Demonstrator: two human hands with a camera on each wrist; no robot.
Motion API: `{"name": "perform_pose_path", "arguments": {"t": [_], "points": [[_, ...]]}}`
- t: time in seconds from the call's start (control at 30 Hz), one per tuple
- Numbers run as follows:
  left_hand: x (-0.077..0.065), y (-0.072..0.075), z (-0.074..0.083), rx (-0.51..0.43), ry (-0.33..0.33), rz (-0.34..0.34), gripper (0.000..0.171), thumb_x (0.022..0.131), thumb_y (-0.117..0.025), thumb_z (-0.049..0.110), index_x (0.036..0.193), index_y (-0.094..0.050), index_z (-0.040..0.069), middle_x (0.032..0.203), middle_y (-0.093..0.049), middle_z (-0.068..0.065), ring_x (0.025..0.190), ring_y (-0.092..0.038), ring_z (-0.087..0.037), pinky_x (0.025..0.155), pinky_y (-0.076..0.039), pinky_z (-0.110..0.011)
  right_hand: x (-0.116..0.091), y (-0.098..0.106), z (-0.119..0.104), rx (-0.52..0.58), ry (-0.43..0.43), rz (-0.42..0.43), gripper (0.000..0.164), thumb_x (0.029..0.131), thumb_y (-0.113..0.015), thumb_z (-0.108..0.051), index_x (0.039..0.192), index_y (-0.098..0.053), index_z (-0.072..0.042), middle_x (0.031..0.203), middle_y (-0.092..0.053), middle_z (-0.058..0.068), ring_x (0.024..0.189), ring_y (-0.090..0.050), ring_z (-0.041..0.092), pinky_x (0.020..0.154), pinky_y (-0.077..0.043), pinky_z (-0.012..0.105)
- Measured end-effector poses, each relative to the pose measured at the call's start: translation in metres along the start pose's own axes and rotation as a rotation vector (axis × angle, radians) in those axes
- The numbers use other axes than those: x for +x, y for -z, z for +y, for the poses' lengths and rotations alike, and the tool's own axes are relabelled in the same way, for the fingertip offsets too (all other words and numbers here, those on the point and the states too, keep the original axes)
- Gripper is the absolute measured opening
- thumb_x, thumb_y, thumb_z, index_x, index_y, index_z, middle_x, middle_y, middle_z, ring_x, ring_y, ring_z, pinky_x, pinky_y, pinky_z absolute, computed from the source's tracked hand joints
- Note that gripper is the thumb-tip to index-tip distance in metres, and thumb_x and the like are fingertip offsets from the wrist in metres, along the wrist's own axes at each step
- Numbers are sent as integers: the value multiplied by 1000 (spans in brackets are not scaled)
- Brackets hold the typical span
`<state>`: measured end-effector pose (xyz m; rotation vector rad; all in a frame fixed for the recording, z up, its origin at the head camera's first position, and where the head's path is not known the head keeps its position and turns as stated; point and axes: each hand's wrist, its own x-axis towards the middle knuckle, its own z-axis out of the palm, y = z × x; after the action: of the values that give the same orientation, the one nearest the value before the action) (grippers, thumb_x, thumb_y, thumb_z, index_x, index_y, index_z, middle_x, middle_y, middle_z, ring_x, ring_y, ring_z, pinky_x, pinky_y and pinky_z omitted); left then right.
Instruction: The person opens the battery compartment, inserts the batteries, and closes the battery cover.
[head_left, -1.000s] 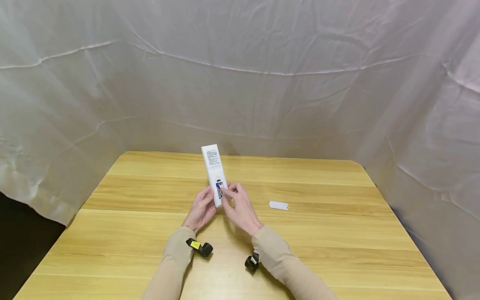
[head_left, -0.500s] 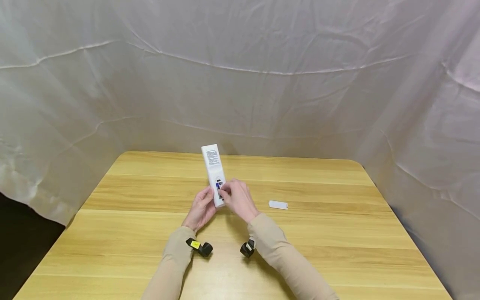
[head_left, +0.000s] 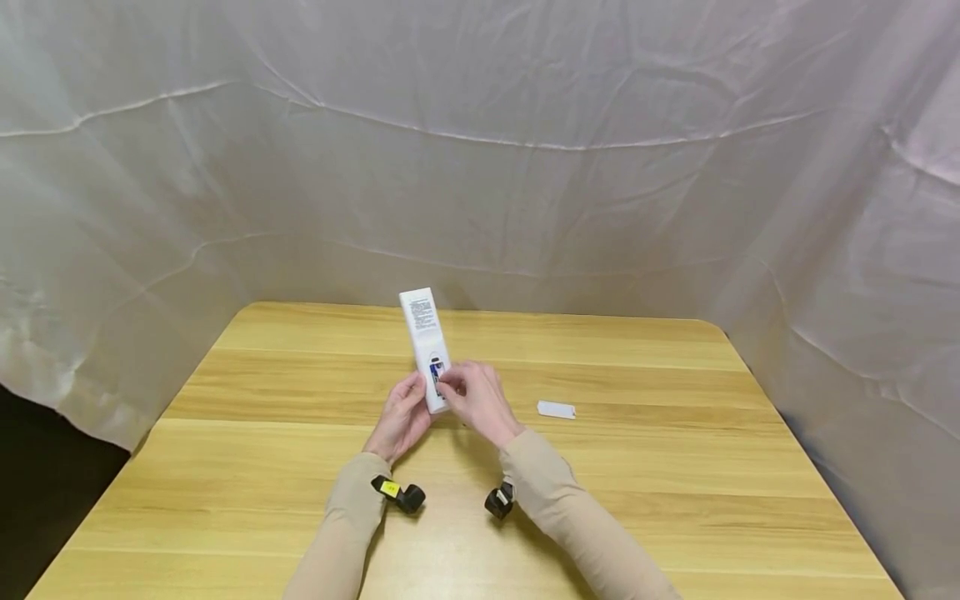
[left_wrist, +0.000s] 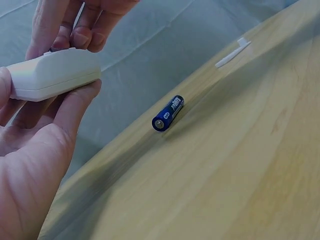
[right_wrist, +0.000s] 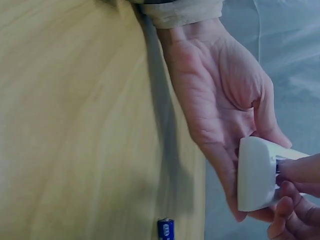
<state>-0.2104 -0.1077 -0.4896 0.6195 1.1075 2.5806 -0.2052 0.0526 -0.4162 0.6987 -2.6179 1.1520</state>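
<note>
My left hand [head_left: 400,422] grips the lower end of a white remote control [head_left: 422,321], back side up, its fingers underneath. The battery compartment is uncovered, and a blue battery [head_left: 435,370] shows in it. My right hand [head_left: 483,405] bends over this opening, thumb and forefinger together at the compartment. I cannot tell whether those fingertips pinch the battery, since they cover part of it. On the table below the hands lies a loose blue battery [left_wrist: 168,113], its end also visible in the right wrist view.
A white battery cover [head_left: 557,409] lies on the wooden table [head_left: 675,467], right of the hands. Behind the table hangs a pale grey curtain [head_left: 480,192], which also runs along both sides. Black wrist cameras [head_left: 408,498] stick out from the sleeves.
My right hand has gone from an extended finger in the compartment to thumb and forefinger drawn together there. The remote control's top has shifted slightly left. My left hand keeps its grip.
</note>
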Motion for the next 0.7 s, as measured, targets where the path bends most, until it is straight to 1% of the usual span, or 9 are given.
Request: {"name": "perform_pose_path", "arguments": {"t": [0.13,0.2,0.27,0.4,0.5,0.7], "points": [[0,1,1,-39,5,-13,59,111,-30,17,155,1,-8,138,-62,-1,128,-60,-13,109,-52,-32,-7,0,8,52,36,58,14,90,-70,-1,102,-75,4,99,-75,18,75,-65,19,64,-55,16],[1,1,1,-62,8,-7,58,111,-29,16,155,2,-7,139,-63,-3,128,-61,-14,110,-52,-33,-10,1,14,82,43,87,15,89,-69,0,103,-75,4,96,-74,16,75,-64,18,64,-55,17],[2,1,1,-66,8,4,59,111,-29,16,156,1,-7,139,-62,-4,128,-61,-15,109,-53,-33,-13,2,20,113,40,111,15,89,-69,2,102,-75,3,93,-73,15,73,-63,16,63,-55,17],[2,1,2,-66,17,19,60,111,-30,17,158,1,-5,140,-61,-4,127,-62,-18,109,-53,-33,-17,6,29,152,8,116,16,88,-68,3,103,-76,0,90,-72,12,70,-60,12,61,-53,17],[1,1,3,-71,25,11,61,111,-29,18,159,2,-3,141,-60,-3,127,-63,-20,109,-53,-34,-20,7,33,144,-15,110,17,89,-68,1,104,-77,-3,89,-72,10,69,-58,11,60,-53,18],[0,1,2,-96,28,1,62,111,-29,19,159,3,-1,142,-59,-5,127,-63,-20,110,-52,-34,-23,7,36,128,-4,111,17,90,-69,0,105,-77,-2,87,-71,10,71,-60,13,61,-55,19]]}}
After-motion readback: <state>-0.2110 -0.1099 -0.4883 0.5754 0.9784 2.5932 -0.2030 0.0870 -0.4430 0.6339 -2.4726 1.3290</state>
